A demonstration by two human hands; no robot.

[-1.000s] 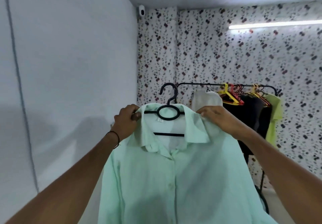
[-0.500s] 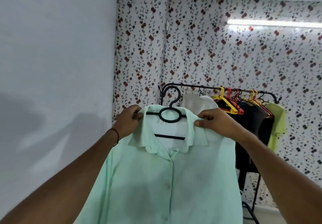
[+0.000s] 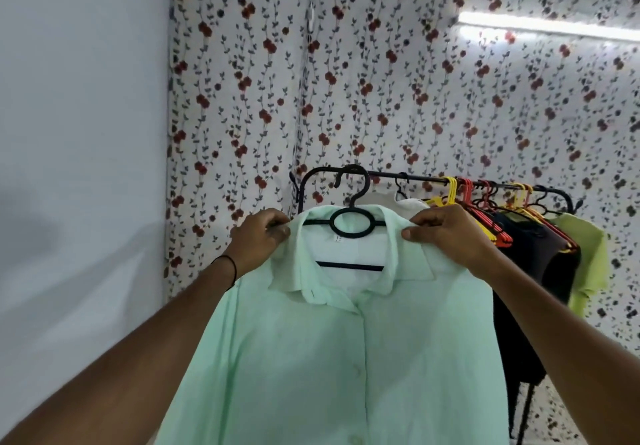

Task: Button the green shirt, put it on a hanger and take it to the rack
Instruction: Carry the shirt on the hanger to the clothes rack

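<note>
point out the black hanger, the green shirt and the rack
black hanger [image 3: 349, 266]: head view, lower crossbar
green shirt [image 3: 311, 358]: head view, front panel
rack [image 3: 384, 174]: head view, top rail

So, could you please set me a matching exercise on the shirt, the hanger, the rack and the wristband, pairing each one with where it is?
Things:
1. shirt
2. hanger
3. rack
4. wristband

Places:
A. in front of the flowered wall, with clothes hanging on it
B. worn on a wrist
C. gripped near the collar by the left hand and the right hand
D. inside the shirt's neck, with the hook sticking up

Pairs: 1-C, 2-D, 3-A, 4-B
</note>
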